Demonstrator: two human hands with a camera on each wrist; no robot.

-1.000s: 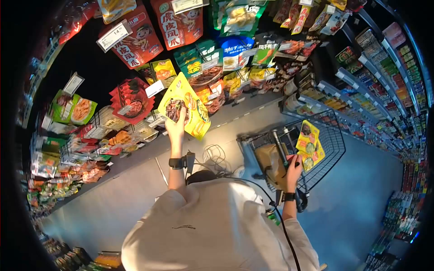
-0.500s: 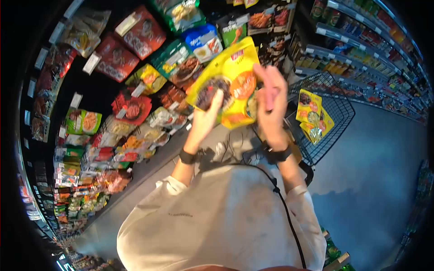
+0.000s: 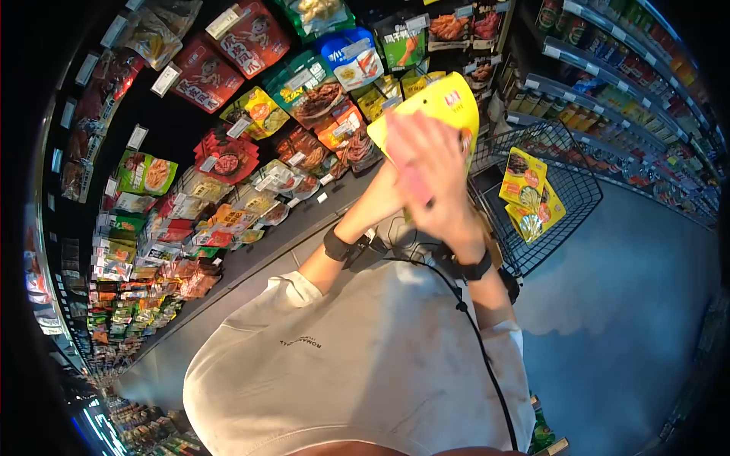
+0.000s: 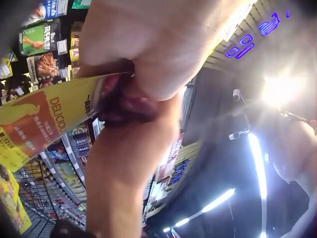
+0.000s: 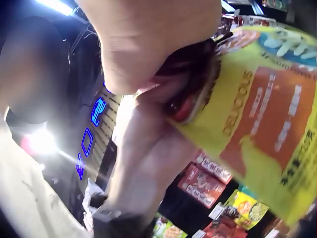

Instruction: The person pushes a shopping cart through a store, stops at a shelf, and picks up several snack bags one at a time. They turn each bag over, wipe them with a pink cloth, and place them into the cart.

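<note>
A yellow snack pouch (image 3: 447, 97) is up in front of my chest, tilted, its top edge turned toward the shelf. My left hand (image 3: 384, 196) grips it from the lower left, its fingers mostly hidden in the head view. Across the pouch's front lies my right hand (image 3: 435, 171), blurred, its fingers stretched up over the packaging and crossing the left hand. From the right wrist view, the yellow pouch (image 5: 247, 124) shows an orange panel and the word DELICIOUS, with both hands close together at one edge.
To the right stands a black wire shopping cart (image 3: 566, 237) with yellow pouches (image 3: 526, 182) in it. Hanging snack packs fill the shelf on the left, among them red bags (image 3: 209, 76) and a green bag (image 3: 146, 173). A black cable (image 3: 480, 342) runs down my right side.
My right hand has left the cart and come up to the pouch, now covering much of it. The left hand has carried the pouch away from the shelf, to the right.
</note>
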